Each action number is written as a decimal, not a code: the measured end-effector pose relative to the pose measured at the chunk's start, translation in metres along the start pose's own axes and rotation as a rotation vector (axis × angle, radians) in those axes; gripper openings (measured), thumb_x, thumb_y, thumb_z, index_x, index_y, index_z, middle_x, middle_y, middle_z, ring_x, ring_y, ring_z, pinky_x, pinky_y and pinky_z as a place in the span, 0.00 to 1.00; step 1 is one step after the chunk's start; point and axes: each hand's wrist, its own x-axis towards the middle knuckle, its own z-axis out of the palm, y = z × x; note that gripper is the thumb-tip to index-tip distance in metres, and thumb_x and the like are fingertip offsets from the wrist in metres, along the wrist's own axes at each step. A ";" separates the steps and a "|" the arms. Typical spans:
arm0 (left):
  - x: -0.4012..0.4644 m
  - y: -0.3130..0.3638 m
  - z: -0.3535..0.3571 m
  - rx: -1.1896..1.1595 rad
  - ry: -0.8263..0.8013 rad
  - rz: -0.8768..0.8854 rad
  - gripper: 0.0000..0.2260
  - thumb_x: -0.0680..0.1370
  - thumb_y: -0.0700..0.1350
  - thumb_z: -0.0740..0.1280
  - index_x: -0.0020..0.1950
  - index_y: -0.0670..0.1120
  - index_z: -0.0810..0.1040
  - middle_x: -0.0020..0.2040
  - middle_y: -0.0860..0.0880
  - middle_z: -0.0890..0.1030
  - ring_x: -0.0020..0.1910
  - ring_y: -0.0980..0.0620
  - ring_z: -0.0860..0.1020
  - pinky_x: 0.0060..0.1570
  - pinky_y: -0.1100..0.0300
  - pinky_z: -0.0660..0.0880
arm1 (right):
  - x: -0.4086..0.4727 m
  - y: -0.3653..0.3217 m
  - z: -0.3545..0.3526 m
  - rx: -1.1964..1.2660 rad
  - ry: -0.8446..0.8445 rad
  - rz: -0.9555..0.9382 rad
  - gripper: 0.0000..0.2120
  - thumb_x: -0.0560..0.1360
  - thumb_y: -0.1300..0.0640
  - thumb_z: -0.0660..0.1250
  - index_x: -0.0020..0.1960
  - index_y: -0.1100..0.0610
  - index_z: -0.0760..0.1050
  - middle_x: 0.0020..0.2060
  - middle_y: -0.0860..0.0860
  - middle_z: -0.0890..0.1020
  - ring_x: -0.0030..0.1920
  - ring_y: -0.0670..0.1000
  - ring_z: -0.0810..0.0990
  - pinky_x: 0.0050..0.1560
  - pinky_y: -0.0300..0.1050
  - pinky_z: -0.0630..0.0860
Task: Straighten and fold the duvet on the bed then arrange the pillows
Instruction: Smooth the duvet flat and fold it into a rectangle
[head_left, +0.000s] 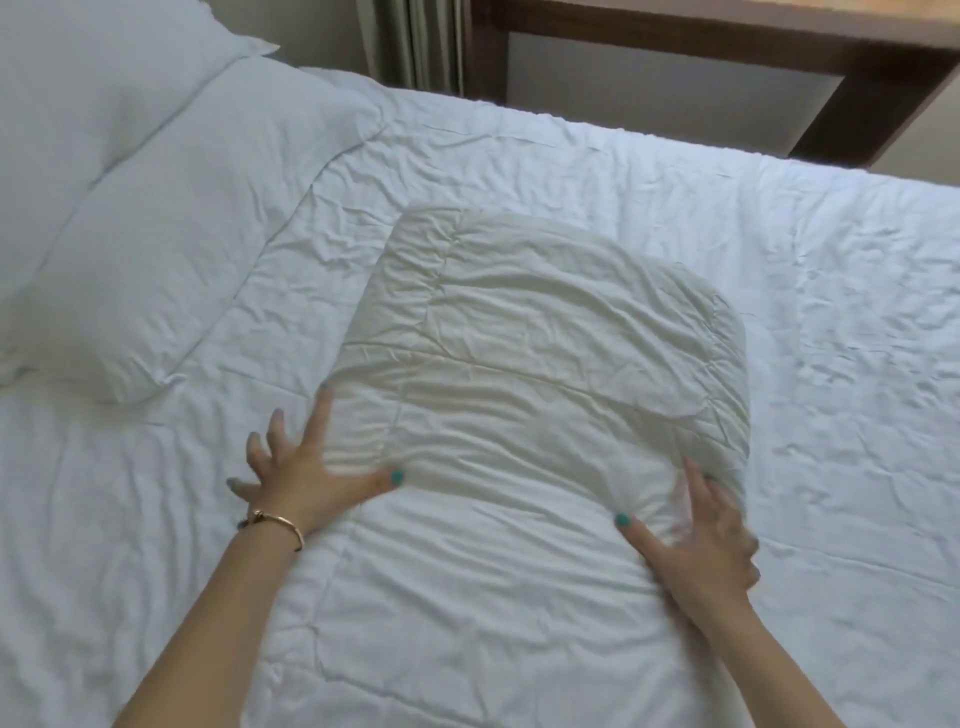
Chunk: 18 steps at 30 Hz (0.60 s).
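A cream quilted duvet (545, 353) lies folded into a thick rectangle in the middle of the white bed (831, 312). My left hand (306, 473) rests flat at its near left edge, fingers spread, with a bracelet on the wrist. My right hand (706, 540) presses against the near right corner of the fold, fingers apart, holding nothing. Two white pillows lie at the left: one (140, 280) nearer, another (93, 78) behind it at the top left.
A dark wooden frame (779, 62) and a curtain (415, 41) stand beyond the far edge of the bed. White wrinkled bedding (467, 649) spreads under my arms and out to the right.
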 end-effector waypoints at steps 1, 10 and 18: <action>0.004 -0.009 -0.001 -0.083 -0.050 -0.036 0.60 0.49 0.79 0.69 0.70 0.74 0.34 0.78 0.46 0.49 0.76 0.41 0.50 0.71 0.35 0.51 | -0.007 0.007 -0.008 0.029 0.026 0.076 0.55 0.52 0.21 0.67 0.70 0.25 0.40 0.76 0.49 0.49 0.73 0.61 0.55 0.69 0.64 0.57; 0.032 -0.017 0.017 -0.669 -0.332 -0.004 0.68 0.45 0.64 0.80 0.78 0.51 0.48 0.71 0.50 0.65 0.61 0.51 0.69 0.65 0.58 0.64 | -0.031 0.010 0.007 0.278 0.030 0.189 0.64 0.53 0.29 0.76 0.68 0.26 0.28 0.75 0.57 0.61 0.72 0.62 0.65 0.66 0.63 0.66; -0.069 -0.041 -0.027 -0.691 -0.097 0.345 0.51 0.63 0.58 0.78 0.71 0.71 0.42 0.70 0.49 0.68 0.64 0.47 0.73 0.62 0.52 0.72 | -0.142 -0.050 -0.022 0.332 0.269 -0.029 0.46 0.69 0.48 0.76 0.72 0.27 0.49 0.72 0.51 0.68 0.68 0.58 0.71 0.65 0.57 0.69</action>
